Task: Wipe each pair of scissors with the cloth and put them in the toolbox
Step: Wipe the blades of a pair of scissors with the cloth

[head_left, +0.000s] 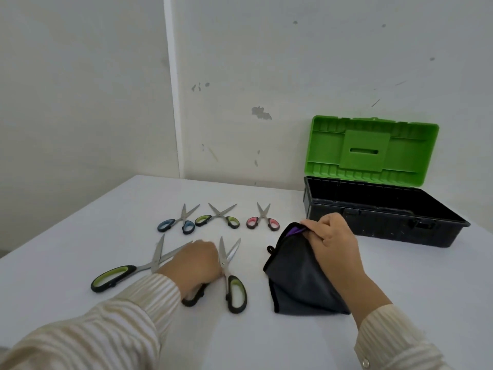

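Right hand (330,241) first: its thumb and curled fingers pinch the upper edge of a dark grey cloth (293,276), drawing that edge up off the white table (266,337) so a strip of purple shows in the fold, while the lower part of the cloth lies on the surface.

The left hand (197,263) is palm down over a large pair of steel scissors with black and lime-green handles (236,292). It covers the pivot and one handle loop. Its fingers bend downward, but they are blurred and partly hidden, so I cannot tell whether they have closed on the scissors. The blades stick out past the knuckles, slightly parted, and the pair lies flat on the table, just left of the cloth.

A second large green-handled pair (117,277) lies to the left with its blades spread, one blade passing under the left hand. Farther back is a row of three small pairs, all with blades apart: blue-handled scissors (174,224), small green-handled scissors (218,217) and pink-handled scissors (262,221).

At the back right, near the wall, stands a black plastic toolbox (386,222) with its bright green lid (370,148) raised upright. Both arms wear cream striped sleeves (106,329).
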{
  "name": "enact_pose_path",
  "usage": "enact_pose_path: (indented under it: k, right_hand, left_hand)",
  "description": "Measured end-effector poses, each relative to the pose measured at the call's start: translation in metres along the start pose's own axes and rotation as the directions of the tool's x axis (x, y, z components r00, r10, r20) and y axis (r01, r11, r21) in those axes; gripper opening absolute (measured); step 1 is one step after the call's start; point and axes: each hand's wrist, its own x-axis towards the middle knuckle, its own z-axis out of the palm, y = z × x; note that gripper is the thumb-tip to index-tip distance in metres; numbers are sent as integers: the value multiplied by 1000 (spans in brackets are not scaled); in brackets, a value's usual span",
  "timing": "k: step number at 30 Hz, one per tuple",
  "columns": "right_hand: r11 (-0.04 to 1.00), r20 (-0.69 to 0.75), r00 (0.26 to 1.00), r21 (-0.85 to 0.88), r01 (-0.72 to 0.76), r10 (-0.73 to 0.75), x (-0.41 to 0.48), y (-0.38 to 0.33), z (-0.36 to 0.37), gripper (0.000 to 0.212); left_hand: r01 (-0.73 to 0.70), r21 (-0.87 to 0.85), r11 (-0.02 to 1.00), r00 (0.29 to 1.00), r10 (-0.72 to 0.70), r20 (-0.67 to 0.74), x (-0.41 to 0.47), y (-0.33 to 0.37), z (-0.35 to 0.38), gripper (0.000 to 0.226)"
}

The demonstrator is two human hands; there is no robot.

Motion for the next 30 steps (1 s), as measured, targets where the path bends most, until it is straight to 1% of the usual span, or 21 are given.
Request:
enact_pose_path:
  k: [1,3,5,6,8,9,10,11,12,13,14,15,17,19,21,22,23,25,26,28,30]
  right_hand:
    - [1000,-21,1000,19,0,0,-1,-2,1,27]
    - [999,-10,1000,52,-10,10,-1,-8,4,29]
    - [998,56,998,59,-23,20,1,-12,6,32]
    - [997,96,995,64,-33,26,2,-14,6,33]
    - [995,132,991,93,-41,29,2,-19,2,36]
    - [991,119,993,125,-40,25,1,-20,-1,39]
    - [983,99,995,179,-50,32,1,-21,-5,44]
    - [965,87,995,251,-74,53,1,-22,-8,49]
    - [941,102,992,321,-106,77,2,-22,-8,53]
    - [918,143,985,371,-142,95,4,-22,-7,55]
    - [901,195,975,396,-176,105,6,-23,-2,55]
    - [894,244,964,399,-201,108,9,-25,3,52]
    - [895,326,940,380,-232,105,16,-31,16,47]
    - [891,418,904,374,-258,86,20,-37,29,43]
    - [868,506,860,393,-304,72,23,-42,40,24]
    - [855,536,841,404,-326,68,23,-43,45,18]
    - [846,548,834,411,-339,69,23,-43,50,19]
    - [841,526,845,415,-347,89,23,-40,58,19]
    - [836,512,852,419,-355,105,23,-38,61,17]
    - [825,521,843,415,-385,131,24,-33,62,16]
    - [819,564,817,411,-401,117,25,-28,61,15]
  left_hand:
    - [7,18,1000,999,-8,38,-3,-3,3,30]
    - [11,7,1000,997,-11,79,-3,-6,7,24]
    - [15,5,1000,996,-15,91,-1,-6,6,26]
    - [24,-28,999,995,-22,93,1,-7,7,30]
    - [56,-161,985,994,-39,106,4,-9,6,33]
    - [81,-242,967,991,-53,121,6,-10,4,30]
    - [109,-342,934,989,-68,130,8,-14,1,22]
    - [146,-480,865,985,-82,152,9,-18,-3,10]
    - [177,-643,745,980,-76,182,9,-21,-9,2]
    - [194,-782,593,977,-48,206,10,-24,-14,7]
    - [189,-871,454,977,0,212,10,-27,-20,10]
    - [172,-918,357,978,49,202,11,-28,-25,12]
    - [127,-960,250,977,133,165,13,-25,-33,10]
    - [85,-981,174,978,174,116,18,-20,-36,9]
    - [58,-993,104,981,180,76,24,-15,-34,11]
    - [50,-996,76,982,179,63,27,-14,-33,11]
    - [45,-997,56,983,174,54,30,-12,-31,10]
    - [53,-998,32,984,170,58,35,-12,-27,10]
    - [62,-997,41,982,178,68,38,-13,-25,8]
    - [81,-992,102,974,202,100,42,-17,-21,7]
    - [105,-978,181,967,211,143,45,-19,-17,18]
